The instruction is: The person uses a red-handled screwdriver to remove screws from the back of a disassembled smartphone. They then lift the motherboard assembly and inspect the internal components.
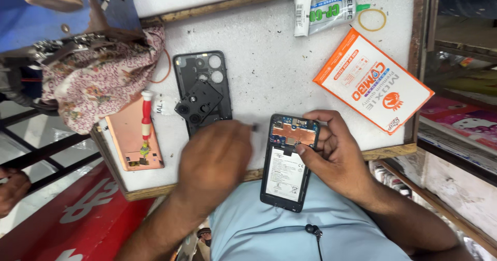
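Fingers [309, 148] of the right hand [339, 157] are closed around the upper edge of an opened phone [288, 162], its back removed so that the copper shield and white battery label are exposed; the thumb is pressed near the top board. Fingers of the left hand [215, 160], blurred, are pinched together beside the phone's top left corner, seemingly on a tiny dark part [254, 128], though what is gripped cannot be told for certain. By judgement, small parts are being lifted from the board; steady, fine placement is called for next. Just beyond the left fingers a black rear frame [202, 92] is laid on the table [269, 59], farther left a red-handled screwdriver [147, 118] on a copper back cover [129, 136]; beyond the right fingers, an orange packet [373, 80] and a glue tube [326, 12].
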